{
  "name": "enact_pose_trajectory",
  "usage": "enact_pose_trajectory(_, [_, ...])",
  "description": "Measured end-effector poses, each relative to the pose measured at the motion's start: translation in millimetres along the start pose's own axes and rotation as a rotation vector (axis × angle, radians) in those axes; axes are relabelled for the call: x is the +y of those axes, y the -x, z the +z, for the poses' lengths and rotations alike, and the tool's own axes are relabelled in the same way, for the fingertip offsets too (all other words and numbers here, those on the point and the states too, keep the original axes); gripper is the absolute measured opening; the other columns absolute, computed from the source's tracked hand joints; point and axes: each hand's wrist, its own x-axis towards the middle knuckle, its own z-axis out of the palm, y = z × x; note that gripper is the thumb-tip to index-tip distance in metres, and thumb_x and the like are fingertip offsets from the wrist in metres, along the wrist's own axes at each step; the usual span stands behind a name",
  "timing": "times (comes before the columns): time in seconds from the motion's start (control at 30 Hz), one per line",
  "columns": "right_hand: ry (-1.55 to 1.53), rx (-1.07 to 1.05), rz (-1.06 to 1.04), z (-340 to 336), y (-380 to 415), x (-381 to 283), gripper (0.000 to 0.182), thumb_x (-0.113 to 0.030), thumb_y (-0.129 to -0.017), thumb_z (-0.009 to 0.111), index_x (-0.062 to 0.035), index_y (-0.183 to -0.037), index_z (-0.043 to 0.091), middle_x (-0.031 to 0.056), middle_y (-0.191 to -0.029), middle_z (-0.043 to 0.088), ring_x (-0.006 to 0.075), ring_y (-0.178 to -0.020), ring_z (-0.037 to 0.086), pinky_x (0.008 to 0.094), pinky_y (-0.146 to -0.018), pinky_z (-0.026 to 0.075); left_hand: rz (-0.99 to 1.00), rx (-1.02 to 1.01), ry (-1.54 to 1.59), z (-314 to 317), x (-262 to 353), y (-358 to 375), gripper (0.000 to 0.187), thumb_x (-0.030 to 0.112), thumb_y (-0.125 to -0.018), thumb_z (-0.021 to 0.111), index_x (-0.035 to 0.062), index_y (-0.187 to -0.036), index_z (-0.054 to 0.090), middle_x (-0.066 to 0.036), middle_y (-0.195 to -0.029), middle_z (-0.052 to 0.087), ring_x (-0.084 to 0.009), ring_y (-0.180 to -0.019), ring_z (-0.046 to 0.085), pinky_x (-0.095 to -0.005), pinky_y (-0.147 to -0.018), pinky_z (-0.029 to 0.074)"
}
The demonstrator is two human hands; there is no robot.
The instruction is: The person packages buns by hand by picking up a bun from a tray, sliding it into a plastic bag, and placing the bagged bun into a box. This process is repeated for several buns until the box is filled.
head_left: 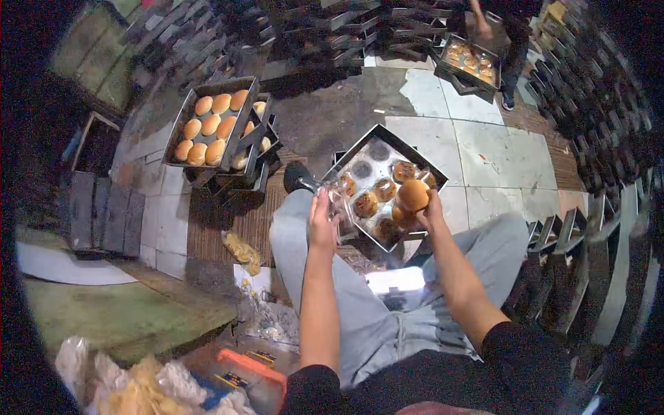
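Observation:
Over a dark-sided baking tray (423, 160) between my knees, my right hand (431, 213) grips a golden round bun (413, 195). Another bun shows just under it, close to the fingers. My left hand (322, 220) is at the tray's left edge, its fingers closed on a clear plastic bag (337, 200). Several buns lie in the tray with browned, dark-patched faces upward, among them one bun (365, 204) near the bag. Round dark marks (362, 169) show on the tray's bare floor toward the far corner.
A stack of trays (257, 149) with golden buns (211, 124) stands at left. A person (512, 41) is at the far right by another bun tray (472, 61). Stacked trays (588, 235) line the right side. Plastic bags (138, 387) and an orange-rimmed box (256, 366) are at lower left.

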Motion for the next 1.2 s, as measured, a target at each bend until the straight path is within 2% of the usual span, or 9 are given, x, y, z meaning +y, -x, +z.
enact_pose_trajectory(0.23, [-0.217, -0.182, -0.015, -11, 7, 13, 0.050, -0.035, -0.101, 0.043, -0.0024, -0.139, 0.050, 0.0173, -0.133, 0.063, 0.0347, -0.123, 0.061, 0.0557, -0.108, 0.047, -0.141, -0.027, 0.036, -3, -5, 48, 0.049, 0.049, -0.107, 0.049, 0.0093, -0.135, 0.055, -0.013, -0.123, 0.068, -0.0276, -0.107, 0.070, -0.0415, -0.084, 0.060])
enact_pose_trajectory(0.43, [-0.105, -0.389, 0.054, 58, 75, -21, 0.039, -0.036, -0.097, 0.064, -0.0134, -0.128, 0.066, 0.0103, -0.122, 0.070, 0.0300, -0.117, 0.066, 0.0581, -0.106, 0.048, -0.006, 0.155, 0.322, 2, 40, 83, 0.050, 0.049, -0.106, 0.048, 0.0094, -0.136, 0.051, -0.017, -0.138, 0.060, -0.0361, -0.118, 0.065, -0.0511, -0.094, 0.056])
enact_pose_trajectory(0.57, [-0.207, -1.062, 0.388, 100, 164, -14, 0.061, -0.026, -0.094, 0.069, -0.0211, -0.150, 0.043, 0.0106, -0.117, 0.069, 0.0235, -0.099, 0.071, 0.0667, -0.098, 0.053, 0.057, 0.221, 0.431, 8, 42, 56, 0.053, 0.055, -0.101, 0.056, 0.0134, -0.134, 0.049, -0.014, -0.125, 0.062, -0.0397, -0.113, 0.065, -0.0582, -0.093, 0.054])
enact_pose_trajectory(0.63, [0.059, -0.950, 0.303, 142, 243, -11, 0.081, -0.020, -0.091, 0.073, -0.0234, -0.158, 0.029, 0.0057, -0.117, 0.060, 0.0127, -0.084, 0.068, 0.0463, -0.087, 0.063, -0.033, 0.172, 0.614, 0, 34, 36, 0.048, 0.055, -0.100, 0.056, 0.0136, -0.124, 0.053, -0.012, -0.111, 0.067, -0.0384, -0.109, 0.067, -0.0590, -0.091, 0.055])
enact_pose_trajectory(0.7, [0.070, -0.991, 0.277, 116, 233, 24, 0.081, -0.023, -0.088, 0.075, -0.0204, -0.157, 0.032, 0.0078, -0.125, 0.061, 0.0212, -0.103, 0.066, 0.0432, -0.080, 0.062, -0.117, 0.140, 0.673, -15, 24, 22, 0.043, 0.054, -0.101, 0.056, 0.0149, -0.119, 0.054, -0.011, -0.107, 0.069, -0.0385, -0.109, 0.068, -0.0599, -0.090, 0.056])
enact_pose_trajectory(0.77, [-0.033, -0.690, 0.328, 106, 253, 46, 0.081, -0.034, -0.088, 0.072, -0.0117, -0.157, 0.034, 0.0221, -0.146, 0.051, 0.0372, -0.119, 0.064, 0.0467, -0.088, 0.062, -0.093, 0.156, 0.706, -12, 29, 22, 0.043, 0.053, -0.101, 0.056, 0.0162, -0.123, 0.053, -0.012, -0.110, 0.068, -0.0388, -0.109, 0.068, -0.0600, -0.090, 0.057])
enact_pose_trajectory(0.93, [-0.043, -0.691, 0.757, 102, 286, 69, 0.089, -0.042, -0.085, 0.079, -0.0058, -0.154, 0.037, 0.0253, -0.142, 0.055, 0.0368, -0.124, 0.062, 0.0495, -0.094, 0.059, 0.003, 0.157, 0.718, -20, 35, 17, 0.052, 0.053, -0.102, 0.056, 0.0187, -0.139, 0.041, -0.018, -0.127, 0.061, -0.0394, -0.109, 0.068, -0.0597, -0.088, 0.058])
enact_pose_trajectory(1.03, [0.709, -0.872, 0.143, 136, 263, 41, 0.069, -0.015, -0.084, 0.081, -0.0024, -0.144, 0.048, 0.0141, -0.137, 0.060, 0.0273, -0.125, 0.061, 0.0465, -0.106, 0.050, -0.005, 0.218, 0.775, -33, 37, 9, 0.051, 0.053, -0.102, 0.056, 0.0171, -0.136, 0.044, -0.017, -0.127, 0.061, -0.0396, -0.111, 0.068, -0.0611, -0.089, 0.057])
enact_pose_trajectory(1.2, [1.614, -1.049, -0.989, 228, 258, 49, 0.055, 0.000, -0.083, 0.074, 0.0011, -0.136, 0.058, 0.0234, -0.130, 0.063, 0.0407, -0.123, 0.062, 0.0464, -0.108, 0.048, -0.092, 0.064, 0.930, -33, 40, 16, 0.057, 0.058, -0.103, 0.048, 0.0083, -0.129, 0.059, -0.022, -0.132, 0.063, -0.0477, -0.128, 0.057, -0.0698, -0.101, 0.048])
